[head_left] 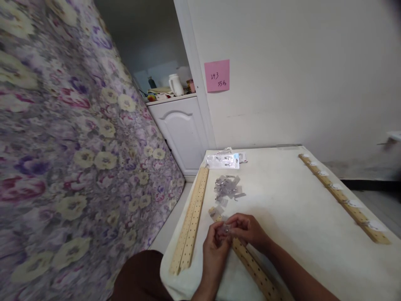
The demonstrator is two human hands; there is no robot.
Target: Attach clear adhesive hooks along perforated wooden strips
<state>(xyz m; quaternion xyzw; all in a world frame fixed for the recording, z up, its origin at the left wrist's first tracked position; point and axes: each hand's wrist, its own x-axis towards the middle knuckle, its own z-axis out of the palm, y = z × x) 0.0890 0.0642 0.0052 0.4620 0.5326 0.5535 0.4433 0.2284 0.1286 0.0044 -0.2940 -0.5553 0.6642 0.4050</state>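
Around: crumpled heap of clear plastic packets (pixel 226 187) just beyond hands; two long tan perforated strips (pixel 191 225), left; tan strip with white pieces (pixel 343 197), right. Left hand (pixel 216 244), right hand (pixel 249 230) pinched closed on small clear plastic piece (pixel 226 228), over tan round-holed strip (pixel 255 267), partly covering it.
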